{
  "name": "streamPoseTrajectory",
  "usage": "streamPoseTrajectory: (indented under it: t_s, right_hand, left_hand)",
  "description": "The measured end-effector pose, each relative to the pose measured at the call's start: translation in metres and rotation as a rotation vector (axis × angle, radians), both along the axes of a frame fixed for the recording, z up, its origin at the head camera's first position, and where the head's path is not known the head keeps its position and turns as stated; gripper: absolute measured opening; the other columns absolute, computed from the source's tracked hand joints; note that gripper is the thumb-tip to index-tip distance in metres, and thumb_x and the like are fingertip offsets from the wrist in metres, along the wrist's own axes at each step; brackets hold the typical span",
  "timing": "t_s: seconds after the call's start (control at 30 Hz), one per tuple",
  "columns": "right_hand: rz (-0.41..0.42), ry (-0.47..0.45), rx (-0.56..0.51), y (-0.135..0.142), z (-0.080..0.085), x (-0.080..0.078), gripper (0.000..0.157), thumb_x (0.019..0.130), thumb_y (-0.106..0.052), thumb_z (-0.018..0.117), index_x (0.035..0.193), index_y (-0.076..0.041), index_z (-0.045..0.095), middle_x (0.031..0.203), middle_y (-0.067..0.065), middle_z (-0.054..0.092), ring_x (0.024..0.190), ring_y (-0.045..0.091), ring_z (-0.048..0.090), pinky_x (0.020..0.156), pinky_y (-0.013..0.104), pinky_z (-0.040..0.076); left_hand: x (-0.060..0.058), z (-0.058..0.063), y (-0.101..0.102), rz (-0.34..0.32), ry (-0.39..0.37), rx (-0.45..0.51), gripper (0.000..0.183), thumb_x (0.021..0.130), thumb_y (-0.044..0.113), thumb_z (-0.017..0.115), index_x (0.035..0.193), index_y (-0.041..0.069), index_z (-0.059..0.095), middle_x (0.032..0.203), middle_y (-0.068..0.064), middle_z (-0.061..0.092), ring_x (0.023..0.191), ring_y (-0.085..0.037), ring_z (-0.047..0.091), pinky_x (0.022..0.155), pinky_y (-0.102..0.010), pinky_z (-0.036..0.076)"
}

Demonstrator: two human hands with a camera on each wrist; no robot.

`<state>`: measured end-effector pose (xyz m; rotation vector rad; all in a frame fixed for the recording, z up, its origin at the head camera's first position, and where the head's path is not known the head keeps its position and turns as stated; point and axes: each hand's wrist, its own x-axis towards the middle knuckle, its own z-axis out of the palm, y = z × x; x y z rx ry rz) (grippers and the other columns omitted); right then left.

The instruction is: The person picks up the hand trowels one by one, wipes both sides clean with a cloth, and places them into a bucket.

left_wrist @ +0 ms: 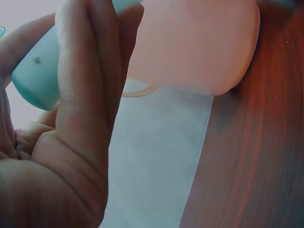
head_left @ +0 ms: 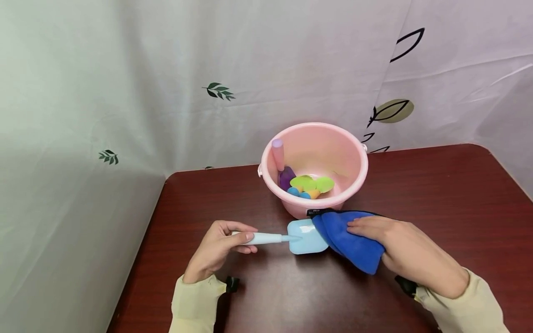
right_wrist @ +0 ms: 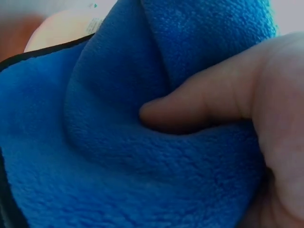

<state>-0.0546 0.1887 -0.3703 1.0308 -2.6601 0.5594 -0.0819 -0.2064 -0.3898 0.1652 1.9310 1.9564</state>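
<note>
My left hand (head_left: 216,247) grips the pale handle of a light blue toy shovel (head_left: 306,237), thumb on top, with the flat blade pointing right. The handle's rounded end (left_wrist: 38,71) shows between the fingers in the left wrist view. A blue cloth (head_left: 351,238) with black edging is in my right hand (head_left: 408,247), bunched between thumb and fingers. In the right wrist view the thumb presses into the fluffy cloth (right_wrist: 109,156). The cloth overlaps the right edge of the blade, just in front of the pink bucket (head_left: 358,185).
Inside the bucket lie green pieces (head_left: 322,185) with orange and blue handles and a purple tool (head_left: 286,178) with a pink handle leaning on the wall. The dark red table (head_left: 200,199) meets a patterned curtain (head_left: 233,129) behind and at the left.
</note>
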Motion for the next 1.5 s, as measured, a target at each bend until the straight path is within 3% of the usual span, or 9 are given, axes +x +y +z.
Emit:
streamPoseTrajectory:
  t_s: [0.2, 0.37, 0.6, 0.73, 0.93, 1.17, 1.3, 1.37, 1.5]
  right_hand:
    - [-0.07, -0.007, -0.063, 0.002, 0.006, 0.001, 0.063, 0.07, 0.01, 0.064, 0.129, -0.012, 0.067, 0.126, 0.002, 0.067, 0.107, 0.023, 0.068, 0.083, 0.044, 0.055]
    - [-0.14, -0.01, -0.103, 0.001, 0.01, 0.003, 0.057, 0.076, 0.008, 0.061, 0.13, -0.009, 0.066, 0.122, 0.004, 0.069, 0.101, 0.023, 0.07, 0.081, 0.045, 0.055]
    - [-0.191, -0.006, -0.217, 0.004, 0.013, 0.005, 0.064, 0.072, 0.011, 0.057, 0.13, -0.014, 0.067, 0.122, 0.003, 0.069, 0.098, 0.022, 0.069, 0.088, 0.01, 0.041]
    - [-0.205, 0.005, -0.298, 0.006, 0.013, 0.006, 0.068, 0.07, 0.014, 0.055, 0.131, -0.015, 0.067, 0.123, 0.001, 0.069, 0.1, 0.012, 0.066, 0.089, 0.006, 0.036]
    - [-0.197, 0.015, -0.382, 0.005, 0.014, 0.007, 0.068, 0.073, 0.015, 0.054, 0.133, -0.015, 0.067, 0.122, 0.001, 0.07, 0.112, -0.008, 0.056, 0.094, 0.005, 0.036]
    - [-0.165, 0.016, -0.407, -0.001, 0.014, 0.009, 0.065, 0.075, 0.012, 0.06, 0.133, -0.017, 0.067, 0.122, 0.001, 0.07, 0.113, -0.004, 0.059, 0.097, 0.007, 0.037]
    - [-0.152, 0.006, -0.418, -0.004, 0.014, 0.01, 0.063, 0.076, 0.011, 0.06, 0.132, -0.017, 0.067, 0.123, 0.0, 0.069, 0.114, -0.001, 0.06, 0.098, 0.008, 0.038]
    - [-0.15, 0.003, -0.419, -0.005, 0.014, 0.01, 0.062, 0.077, 0.011, 0.061, 0.132, -0.017, 0.067, 0.122, 0.0, 0.069, 0.114, 0.001, 0.061, 0.099, 0.009, 0.038]
    - [-0.147, -0.012, -0.42, -0.008, 0.011, 0.011, 0.062, 0.077, 0.012, 0.058, 0.131, -0.017, 0.068, 0.123, 0.0, 0.069, 0.114, 0.004, 0.062, 0.099, 0.009, 0.039]
  left_hand:
    - [0.0, 0.0, -0.002, 0.011, 0.014, -0.051, 0.028, 0.088, 0.002, 0.072, 0.107, -0.019, 0.068, 0.076, -0.015, 0.072, 0.06, -0.017, 0.069, 0.054, -0.023, 0.052]
    - [0.001, -0.001, -0.002, 0.011, -0.004, -0.038, 0.031, 0.088, 0.0, 0.072, 0.11, -0.02, 0.066, 0.08, -0.019, 0.071, 0.063, -0.017, 0.07, 0.061, -0.026, 0.058]
    - [0.002, -0.002, -0.001, 0.019, -0.011, -0.014, 0.035, 0.088, 0.0, 0.072, 0.114, -0.021, 0.063, 0.089, -0.023, 0.071, 0.067, -0.018, 0.072, 0.067, -0.031, 0.06]
    - [0.002, -0.003, 0.001, 0.005, 0.002, -0.009, 0.039, 0.088, 0.001, 0.073, 0.116, -0.023, 0.061, 0.09, -0.026, 0.07, 0.07, -0.02, 0.073, 0.07, -0.034, 0.06]
    - [0.002, -0.005, 0.006, -0.03, 0.017, 0.027, 0.034, 0.085, -0.003, 0.074, 0.112, -0.021, 0.063, 0.094, -0.021, 0.071, 0.075, -0.022, 0.074, 0.074, -0.037, 0.06]
    - [0.003, -0.006, 0.016, -0.076, 0.051, 0.046, 0.023, 0.083, -0.006, 0.076, 0.103, -0.015, 0.069, 0.107, -0.023, 0.07, 0.082, -0.025, 0.074, 0.077, -0.035, 0.059]
    - [0.004, -0.006, 0.022, -0.08, 0.095, 0.003, 0.009, 0.082, -0.005, 0.076, 0.089, 0.0, 0.077, 0.109, -0.022, 0.071, 0.096, -0.028, 0.07, 0.078, -0.031, 0.057]
    - [0.004, -0.006, 0.025, -0.082, 0.114, -0.018, 0.011, 0.082, -0.005, 0.076, 0.084, 0.006, 0.078, 0.109, -0.02, 0.072, 0.102, -0.03, 0.067, 0.078, -0.03, 0.056]
    - [0.006, -0.005, 0.031, -0.081, 0.133, -0.048, 0.005, 0.082, -0.001, 0.077, 0.085, 0.002, 0.079, 0.107, -0.017, 0.073, 0.104, -0.033, 0.066, 0.077, -0.03, 0.056]
